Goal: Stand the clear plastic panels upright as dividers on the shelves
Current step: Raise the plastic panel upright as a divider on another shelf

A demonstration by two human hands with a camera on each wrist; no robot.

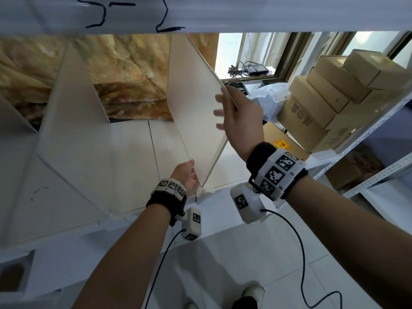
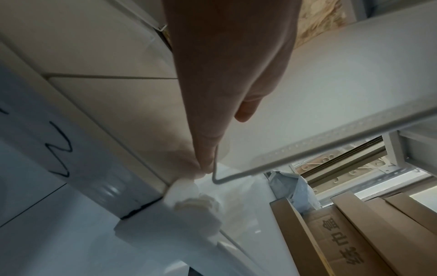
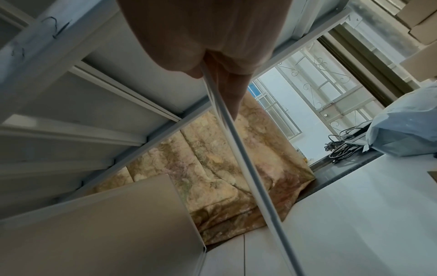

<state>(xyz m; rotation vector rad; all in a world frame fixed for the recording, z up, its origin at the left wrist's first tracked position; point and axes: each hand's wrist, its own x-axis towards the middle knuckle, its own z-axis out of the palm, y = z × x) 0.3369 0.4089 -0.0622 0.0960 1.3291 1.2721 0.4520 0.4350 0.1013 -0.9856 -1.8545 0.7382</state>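
A translucent plastic panel [image 1: 196, 103] stands on its lower edge on the white shelf [image 1: 133, 152], leaning slightly. My right hand [image 1: 225, 108] pinches its upper front edge, thumb on the near face and fingers behind. My left hand [image 1: 193, 172] pinches the panel's bottom front corner at the shelf lip. The left wrist view shows my left hand [image 2: 227, 134] with the thumb on the panel [image 2: 331, 84]. In the right wrist view, my right hand [image 3: 212, 74] holds the panel's thin edge [image 3: 243, 158]. A second panel [image 1: 73, 112] stands upright to the left.
A third panel [image 1: 13, 117] stands at the far left. White lumps [image 1: 204, 191] sit at the shelf lip below the panels. The upper shelf [image 1: 200, 14] hangs close overhead. Cardboard boxes [image 1: 323, 97] and a plastic bag [image 1: 269, 97] lie right; patterned fabric [image 1: 129, 74] hangs behind.
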